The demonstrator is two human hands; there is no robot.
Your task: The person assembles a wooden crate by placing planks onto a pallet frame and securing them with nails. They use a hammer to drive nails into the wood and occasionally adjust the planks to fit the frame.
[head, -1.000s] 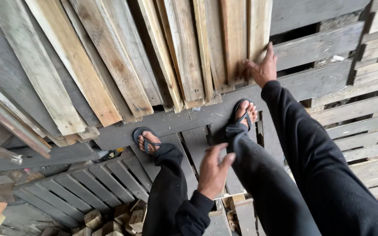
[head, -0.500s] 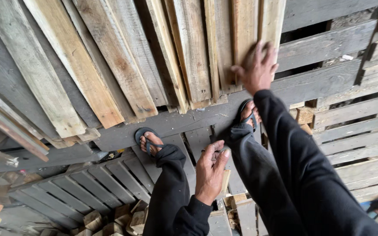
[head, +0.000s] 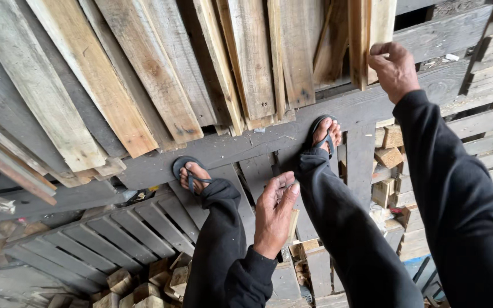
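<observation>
Along the left side, weathered planks [head: 58,108] lean in a fanned stack, pale and grey, their lower ends resting on a dark grey pallet beam [head: 241,145] that crosses the view. Below them lies a grey slatted pallet [head: 126,234] with small wood blocks [head: 144,282] heaped at its near edge. Toward the middle, the person's left foot in a dark sandal [head: 190,174] stands on the boards just under the beam, the black trouser leg rising toward the camera. Beside that leg hangs the left hand [head: 273,214], fingers loosely curled and holding nothing. Further right, the right foot in its sandal [head: 325,132] is planted on the beam. At upper right, the right hand [head: 394,68] is closed around the lower end of an upright pale plank [head: 372,40], fingers wrapped over its edge, with stacked pallets [head: 486,131] and offcut blocks [head: 389,148] beyond the black sleeve.
</observation>
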